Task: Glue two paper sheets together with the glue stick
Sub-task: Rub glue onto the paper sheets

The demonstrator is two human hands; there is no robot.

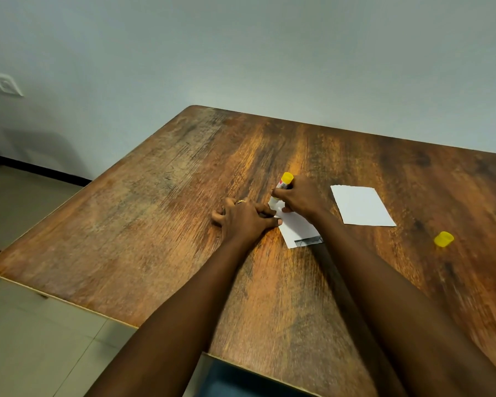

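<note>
A small white paper sheet (297,229) with a dark printed strip at its near edge lies on the wooden table (161,224). My left hand (245,219), a ring on one finger, presses flat on the sheet's left edge. My right hand (298,197) grips the glue stick (284,184), whose yellow base points up and away while its tip touches the sheet's far corner. A second white sheet (361,206) lies flat to the right, apart from the first. The yellow glue cap (443,239) rests on the table further right.
The table's left edge and near edge border a tiled floor (26,339). A pale wall (241,53) runs behind the table, with a switch plate (3,84) at the far left.
</note>
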